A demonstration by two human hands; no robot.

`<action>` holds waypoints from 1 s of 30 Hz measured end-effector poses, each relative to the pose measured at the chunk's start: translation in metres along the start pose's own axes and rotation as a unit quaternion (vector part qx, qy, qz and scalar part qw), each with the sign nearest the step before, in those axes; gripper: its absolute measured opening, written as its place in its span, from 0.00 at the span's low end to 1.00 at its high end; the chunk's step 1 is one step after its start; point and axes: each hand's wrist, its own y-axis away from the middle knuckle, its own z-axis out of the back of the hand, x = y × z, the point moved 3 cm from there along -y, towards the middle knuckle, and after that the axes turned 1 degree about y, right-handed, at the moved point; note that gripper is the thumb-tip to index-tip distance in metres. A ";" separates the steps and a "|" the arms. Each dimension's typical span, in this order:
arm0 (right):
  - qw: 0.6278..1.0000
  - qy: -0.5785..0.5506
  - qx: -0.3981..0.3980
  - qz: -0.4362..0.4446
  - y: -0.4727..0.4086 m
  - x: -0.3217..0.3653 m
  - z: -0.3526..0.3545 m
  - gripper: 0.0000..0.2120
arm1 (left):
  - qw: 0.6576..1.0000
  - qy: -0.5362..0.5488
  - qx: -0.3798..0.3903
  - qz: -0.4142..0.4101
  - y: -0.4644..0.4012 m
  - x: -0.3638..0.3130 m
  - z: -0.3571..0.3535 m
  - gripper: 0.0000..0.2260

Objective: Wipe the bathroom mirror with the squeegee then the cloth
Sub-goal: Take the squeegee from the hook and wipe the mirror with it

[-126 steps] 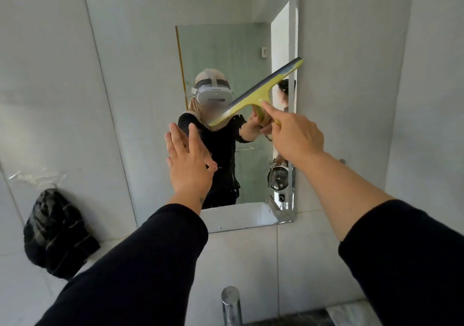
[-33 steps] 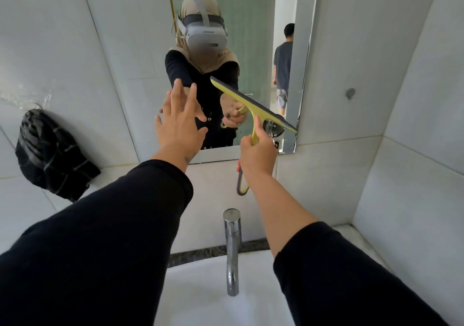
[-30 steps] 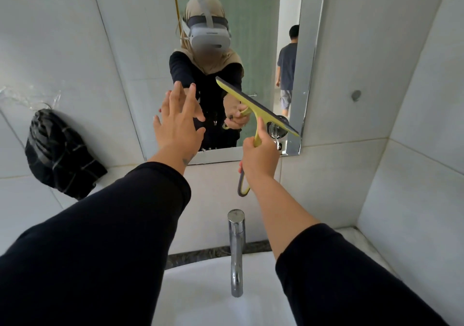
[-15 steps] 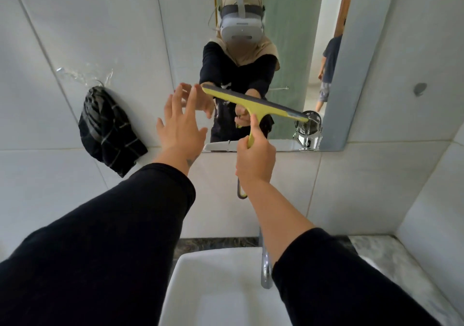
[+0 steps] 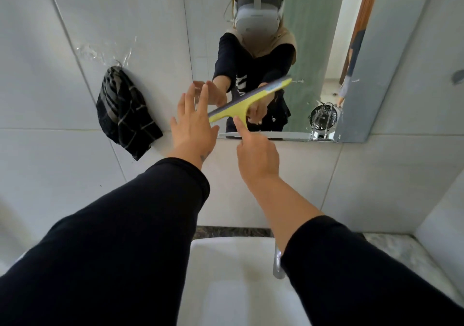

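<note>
Nearest to the camera are two black sleeves (image 5: 113,245), and between them lies the white sink (image 5: 226,275) with a chrome tap (image 5: 277,265) partly hidden behind the right forearm. A strip of dark stone worktop (image 5: 231,231) runs behind the sink, against the tiled wall.

Further out, the right hand (image 5: 258,157) has its grip closed around the handle of the yellow squeegee (image 5: 248,102), with the index finger stretched along the handle. The blade is tilted, its right end higher, and it lies on the lower part of the mirror (image 5: 313,61), just above the bottom edge. The left hand (image 5: 193,127) is open with the fingers spread and holds nothing; its fingertips are at the left edge of the mirror, beside the lower end of the blade.

On the wall left of the mirror hangs a dark checked cloth (image 5: 125,114), apart from both hands. In the glass I see the reflection of the person and a small fan (image 5: 322,119)
</note>
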 end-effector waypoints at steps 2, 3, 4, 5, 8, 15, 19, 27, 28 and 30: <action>0.996 0.063 0.036 0.042 0.001 -0.009 0.009 0.35 | 1.000 0.007 0.005 -0.003 0.002 -0.004 -0.005 0.40; 0.992 0.093 0.052 0.060 0.000 -0.014 0.013 0.36 | 1.000 0.011 0.008 -0.003 0.004 -0.006 -0.008 0.40; 0.988 0.119 0.063 0.075 -0.002 -0.018 0.018 0.37 | 1.000 0.013 0.011 0.000 0.006 -0.009 -0.010 0.40; 0.984 0.139 0.069 0.087 -0.004 -0.023 0.023 0.38 | 1.000 0.014 0.014 0.003 0.008 -0.013 -0.013 0.40; 0.973 0.187 0.076 0.108 -0.007 -0.043 0.037 0.37 | 1.000 0.019 0.022 0.002 0.015 -0.027 -0.023 0.40; 0.974 0.207 0.054 0.068 0.000 -0.096 0.052 0.38 | 0.998 0.030 0.033 -0.038 0.024 -0.077 -0.039 0.39; 0.987 0.158 0.029 0.026 0.007 -0.124 0.062 0.33 | 0.996 0.046 0.031 -0.073 0.027 -0.102 -0.049 0.40; 0.998 0.056 -0.003 -0.027 0.019 -0.160 0.058 0.29 | 0.993 0.023 0.043 -0.104 0.035 -0.134 -0.070 0.40; 0.998 0.047 -0.007 -0.030 0.019 -0.162 0.056 0.29 | 0.994 0.018 0.046 -0.101 0.035 -0.135 -0.073 0.40; 0.999 0.029 -0.020 -0.039 0.022 -0.166 0.053 0.28 | 0.994 0.010 0.047 -0.099 0.036 -0.136 -0.076 0.40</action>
